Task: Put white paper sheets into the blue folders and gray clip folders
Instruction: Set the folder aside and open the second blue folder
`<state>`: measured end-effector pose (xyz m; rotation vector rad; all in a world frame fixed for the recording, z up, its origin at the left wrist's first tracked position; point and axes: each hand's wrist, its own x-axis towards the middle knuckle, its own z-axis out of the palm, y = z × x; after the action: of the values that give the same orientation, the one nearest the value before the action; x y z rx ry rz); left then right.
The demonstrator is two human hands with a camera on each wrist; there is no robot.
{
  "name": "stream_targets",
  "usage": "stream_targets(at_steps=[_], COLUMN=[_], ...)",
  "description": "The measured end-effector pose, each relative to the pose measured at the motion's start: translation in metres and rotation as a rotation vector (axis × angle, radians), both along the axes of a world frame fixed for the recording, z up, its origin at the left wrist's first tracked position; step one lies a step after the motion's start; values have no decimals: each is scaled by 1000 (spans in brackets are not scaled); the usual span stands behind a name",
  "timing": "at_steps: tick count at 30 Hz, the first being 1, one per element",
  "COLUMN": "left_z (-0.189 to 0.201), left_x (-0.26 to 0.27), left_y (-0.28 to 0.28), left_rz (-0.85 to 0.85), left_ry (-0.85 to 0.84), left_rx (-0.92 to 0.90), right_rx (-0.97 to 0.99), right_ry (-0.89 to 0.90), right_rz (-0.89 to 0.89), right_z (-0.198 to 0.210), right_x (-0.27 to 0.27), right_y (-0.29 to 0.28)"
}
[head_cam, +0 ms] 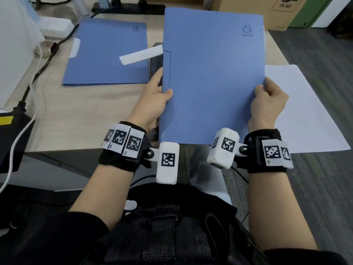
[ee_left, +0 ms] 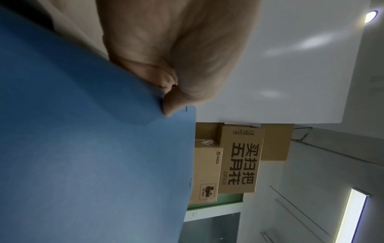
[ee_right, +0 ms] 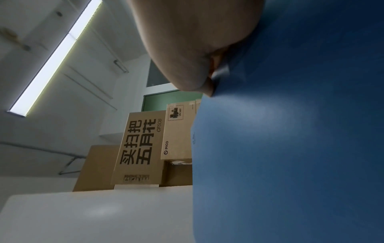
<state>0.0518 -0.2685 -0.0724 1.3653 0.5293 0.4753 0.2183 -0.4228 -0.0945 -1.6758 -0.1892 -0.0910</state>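
I hold a closed blue folder (head_cam: 212, 77) above the desk's front edge, tilted up toward me. My left hand (head_cam: 154, 98) grips its left edge, thumb on the front cover. My right hand (head_cam: 267, 100) pinches its right edge the same way. In the left wrist view the thumb (ee_left: 176, 100) presses the blue folder (ee_left: 93, 156); the right wrist view shows the thumb (ee_right: 199, 82) on the folder (ee_right: 290, 148). A second blue folder (head_cam: 107, 54) lies flat at the desk's back left with white paper (head_cam: 141, 54) sticking out. A white paper sheet (head_cam: 305, 111) lies on the right.
A dark object (head_cam: 155, 63) lies between the two folders, mostly hidden. Black and white cables (head_cam: 36, 73) run along the desk's left side to a black box (head_cam: 11, 134). Cardboard boxes (head_cam: 271, 10) stand behind the desk. The wooden desk (head_cam: 86, 115) ends near my wrists.
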Motion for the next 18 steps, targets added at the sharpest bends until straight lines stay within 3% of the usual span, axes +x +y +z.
stream_targets(at_steps=[7,13,18], left_z=[-7,-5,-6], left_x=[15,26,33], left_y=[-5,-8,-10], left_rz=[204,269,277], left_ry=[36,66,107], left_rx=[27,35,44], right_rx=[-206,-354,-346], right_ry=[-7,-19,48], right_rz=[121,61,30], right_z=[11,19,13], right_x=[-7,-6,-2], right_y=[-11,-29,-45])
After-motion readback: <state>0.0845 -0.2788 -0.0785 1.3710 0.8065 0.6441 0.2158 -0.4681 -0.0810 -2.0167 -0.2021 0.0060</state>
